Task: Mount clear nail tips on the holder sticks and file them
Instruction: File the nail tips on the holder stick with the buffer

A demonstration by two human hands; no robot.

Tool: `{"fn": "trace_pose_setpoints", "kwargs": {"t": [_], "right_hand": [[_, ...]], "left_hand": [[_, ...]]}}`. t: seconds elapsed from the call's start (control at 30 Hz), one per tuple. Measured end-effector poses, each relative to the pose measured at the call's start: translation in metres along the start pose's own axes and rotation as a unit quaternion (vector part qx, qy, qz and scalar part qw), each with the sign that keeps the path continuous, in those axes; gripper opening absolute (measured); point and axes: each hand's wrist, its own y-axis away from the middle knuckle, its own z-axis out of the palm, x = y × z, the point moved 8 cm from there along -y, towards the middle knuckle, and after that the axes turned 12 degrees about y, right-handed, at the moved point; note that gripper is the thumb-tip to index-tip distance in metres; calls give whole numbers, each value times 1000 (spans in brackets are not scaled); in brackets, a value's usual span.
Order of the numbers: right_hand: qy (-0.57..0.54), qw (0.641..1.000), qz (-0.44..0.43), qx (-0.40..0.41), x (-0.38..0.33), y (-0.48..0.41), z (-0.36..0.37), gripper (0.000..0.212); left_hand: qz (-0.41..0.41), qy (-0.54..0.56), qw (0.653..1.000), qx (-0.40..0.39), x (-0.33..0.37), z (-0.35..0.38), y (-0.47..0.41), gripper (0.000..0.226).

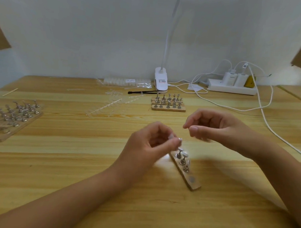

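A narrow wooden strip (193, 183) lies on the table at centre, with three metal holder sticks (183, 160) standing on it. My left hand (150, 143) hovers just above the strip's far end and pinches a small clear nail tip (179, 140) between thumb and fingers. My right hand (213, 125) hangs a little to the right and higher, fingers curled with thumb and forefinger close together; whether anything is between them cannot be told. The two hands are apart.
More holder sticks stand on wooden strips at the back centre (168, 103) and on a board at the far left (15, 116). Clear plastic tip sprues (112, 105) and a bag of tips (127, 82) lie behind. A clip lamp (161, 80), power strip (232, 87) and white cables (266, 119) occupy the right.
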Motion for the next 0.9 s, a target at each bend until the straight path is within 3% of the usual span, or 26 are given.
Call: {"fn": "trace_pose_setpoints", "kwargs": {"t": [0.17, 0.53, 0.73, 0.9], "right_hand": [[22, 998, -32, 41, -10, -4, 16, 17], [16, 994, -46, 102, -13, -5, 18, 21], [49, 987, -60, 138, -17, -4, 15, 29], [65, 984, -70, 150, -20, -4, 17, 27]], "left_hand": [[-72, 94, 990, 75, -15, -17, -9, 14], [-124, 152, 980, 27, -26, -8, -10, 12], [-156, 239, 958, 38, -30, -7, -11, 9], [-163, 247, 954, 44, -32, -8, -11, 19]]}}
